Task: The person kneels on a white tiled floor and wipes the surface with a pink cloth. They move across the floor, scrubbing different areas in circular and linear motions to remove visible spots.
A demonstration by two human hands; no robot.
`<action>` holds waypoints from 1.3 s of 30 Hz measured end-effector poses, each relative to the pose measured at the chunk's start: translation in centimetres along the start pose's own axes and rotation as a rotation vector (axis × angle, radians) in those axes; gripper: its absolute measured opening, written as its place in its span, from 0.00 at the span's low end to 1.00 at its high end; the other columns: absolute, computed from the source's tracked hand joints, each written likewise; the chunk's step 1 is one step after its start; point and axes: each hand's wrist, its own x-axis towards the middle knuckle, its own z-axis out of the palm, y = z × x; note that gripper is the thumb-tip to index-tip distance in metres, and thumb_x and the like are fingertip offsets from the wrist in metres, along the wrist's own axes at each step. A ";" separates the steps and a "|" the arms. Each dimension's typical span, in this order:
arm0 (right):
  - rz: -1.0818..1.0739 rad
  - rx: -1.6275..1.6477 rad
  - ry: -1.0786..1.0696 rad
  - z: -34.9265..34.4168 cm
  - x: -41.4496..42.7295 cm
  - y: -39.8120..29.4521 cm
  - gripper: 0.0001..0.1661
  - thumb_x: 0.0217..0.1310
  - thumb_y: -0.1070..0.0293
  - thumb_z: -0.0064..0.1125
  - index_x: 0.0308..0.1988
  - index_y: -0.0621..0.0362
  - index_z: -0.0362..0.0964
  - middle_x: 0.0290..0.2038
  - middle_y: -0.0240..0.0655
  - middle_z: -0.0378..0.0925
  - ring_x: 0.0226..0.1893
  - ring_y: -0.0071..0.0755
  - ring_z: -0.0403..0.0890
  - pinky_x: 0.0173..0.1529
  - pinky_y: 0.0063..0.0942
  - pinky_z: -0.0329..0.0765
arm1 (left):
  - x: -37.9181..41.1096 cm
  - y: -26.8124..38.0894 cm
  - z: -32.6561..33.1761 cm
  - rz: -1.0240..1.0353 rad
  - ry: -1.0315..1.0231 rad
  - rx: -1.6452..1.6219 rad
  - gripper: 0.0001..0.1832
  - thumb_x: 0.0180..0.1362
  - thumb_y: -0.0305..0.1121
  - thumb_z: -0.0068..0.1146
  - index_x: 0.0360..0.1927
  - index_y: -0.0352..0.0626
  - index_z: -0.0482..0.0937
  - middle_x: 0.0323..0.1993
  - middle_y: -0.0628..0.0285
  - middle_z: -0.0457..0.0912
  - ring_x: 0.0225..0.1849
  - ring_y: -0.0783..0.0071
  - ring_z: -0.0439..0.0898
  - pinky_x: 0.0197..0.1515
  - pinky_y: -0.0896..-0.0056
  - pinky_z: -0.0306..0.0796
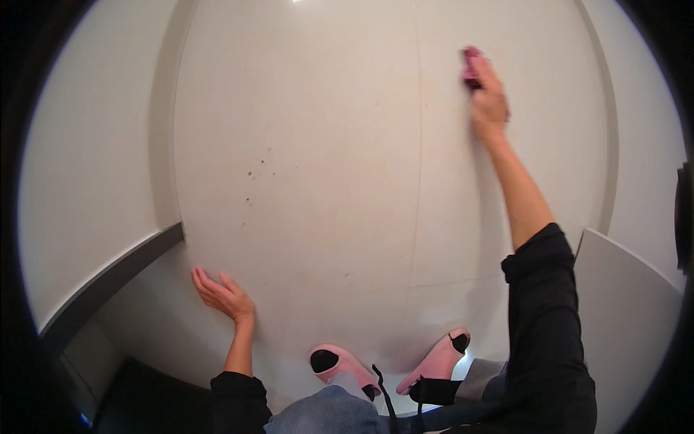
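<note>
My right hand (489, 103) is stretched out to the upper right, closed around a bunched purplish-pink cloth (468, 70). The cloth appears pressed against the pale tiled floor (336, 206), and both are slightly blurred there. Its lower part is hidden beneath my palm. At the lower left, my left hand (223, 295) holds nothing; its thumb stands apart from the fingers. It is low over the floor near the end of a dark door-frame strip, and I cannot tell whether it touches the tiles. Several dark crumbs (250, 173) lie on the floor between my hands.
White walls with a skirting board (162, 130) on the left and another skirting board (608, 135) on the right bound the floor. A dark strip (116, 279) juts in at left, a grey panel (623, 287) at right. My feet wear pink slippers (347, 363). A black mat (152, 401) lies lower left.
</note>
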 end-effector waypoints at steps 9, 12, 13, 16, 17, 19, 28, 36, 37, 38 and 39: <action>-0.335 0.407 -0.531 0.2 -13.8 -21.3 0.22 0.54 0.82 0.46 0.49 0.60 0.75 0.55 0.38 0.74 0.58 0.43 0.72 0.56 0.37 0.68 | 0.4 0.3 -0.2 0.009 0.009 -0.026 0.27 0.64 0.40 0.42 0.64 0.38 0.59 0.67 0.51 0.57 0.68 0.52 0.57 0.66 0.52 0.50; -0.229 0.761 -0.643 -1.4 -15.0 -22.8 0.21 0.55 0.83 0.46 0.49 0.62 0.75 0.54 0.42 0.74 0.57 0.43 0.73 0.56 0.35 0.69 | 0.7 0.9 0.0 0.011 -0.008 -0.078 0.29 0.62 0.40 0.44 0.65 0.39 0.58 0.68 0.51 0.57 0.68 0.53 0.56 0.66 0.51 0.49; -0.168 0.959 -0.557 -1.3 -14.1 -23.3 0.20 0.56 0.83 0.47 0.48 0.62 0.75 0.53 0.44 0.75 0.55 0.41 0.74 0.54 0.33 0.71 | 0.6 0.3 0.0 0.005 -0.015 -0.087 0.30 0.62 0.40 0.45 0.65 0.39 0.58 0.68 0.51 0.57 0.69 0.53 0.56 0.66 0.50 0.49; 0.273 0.694 -0.363 -4.0 -10.3 -17.6 0.18 0.65 0.80 0.42 0.51 0.64 0.74 0.53 0.40 0.75 0.54 0.32 0.73 0.58 0.28 0.69 | 0.4 -0.7 -0.7 0.001 0.009 -0.059 0.28 0.64 0.41 0.43 0.64 0.39 0.59 0.67 0.52 0.57 0.68 0.53 0.57 0.66 0.52 0.49; 0.456 0.706 -0.283 -4.8 -8.1 -14.2 0.27 0.56 0.84 0.37 0.54 0.63 0.72 0.57 0.40 0.71 0.58 0.33 0.71 0.62 0.28 0.66 | 0.3 -0.7 -1.1 -0.012 0.011 -0.040 0.28 0.64 0.41 0.43 0.64 0.39 0.59 0.67 0.52 0.58 0.68 0.53 0.57 0.66 0.52 0.49; 0.559 0.485 -0.153 -7.7 -4.3 -5.4 0.37 0.46 0.89 0.32 0.57 0.62 0.70 0.61 0.39 0.68 0.60 0.32 0.69 0.63 0.26 0.64 | 0.6 -0.2 -1.2 -0.019 0.005 -0.028 0.28 0.64 0.42 0.44 0.65 0.40 0.59 0.67 0.52 0.58 0.68 0.53 0.57 0.66 0.52 0.50; -0.062 0.134 -0.159 -0.1 -11.4 -14.6 0.21 0.58 0.78 0.46 0.52 0.62 0.74 0.52 0.44 0.76 0.54 0.45 0.76 0.59 0.37 0.70 | 0.6 0.2 -0.7 -0.005 0.023 -0.034 0.28 0.65 0.42 0.43 0.65 0.39 0.58 0.67 0.52 0.58 0.68 0.53 0.57 0.65 0.51 0.50; 0.067 0.657 -0.483 -1.9 -13.7 -21.5 0.26 0.58 0.84 0.38 0.53 0.58 0.73 0.57 0.43 0.72 0.60 0.42 0.70 0.65 0.33 0.63 | 0.7 -0.5 -0.1 0.005 -0.016 -0.064 0.30 0.63 0.40 0.44 0.65 0.38 0.57 0.68 0.51 0.57 0.69 0.53 0.56 0.66 0.51 0.48; 0.156 0.591 -0.394 -2.8 -12.1 -20.2 0.28 0.58 0.84 0.36 0.55 0.57 0.72 0.58 0.43 0.71 0.61 0.40 0.69 0.65 0.32 0.63 | 0.5 -1.0 -0.4 -0.004 -0.019 -0.066 0.30 0.62 0.40 0.45 0.66 0.38 0.57 0.68 0.50 0.56 0.69 0.53 0.55 0.66 0.50 0.48; 0.241 0.528 -0.240 -3.0 -10.8 -17.2 0.27 0.59 0.84 0.36 0.55 0.59 0.72 0.58 0.42 0.71 0.60 0.37 0.70 0.64 0.31 0.64 | 0.4 -1.1 -0.9 -0.012 -0.026 -0.045 0.30 0.62 0.39 0.45 0.66 0.37 0.56 0.68 0.50 0.56 0.69 0.52 0.55 0.66 0.50 0.47; 0.314 0.461 -0.081 -2.9 -9.2 -13.4 0.27 0.59 0.84 0.35 0.55 0.60 0.71 0.58 0.41 0.72 0.59 0.35 0.70 0.63 0.31 0.65 | 0.5 -0.9 -0.9 -0.023 -0.024 -0.035 0.31 0.62 0.39 0.45 0.66 0.37 0.56 0.68 0.50 0.56 0.69 0.52 0.54 0.67 0.50 0.47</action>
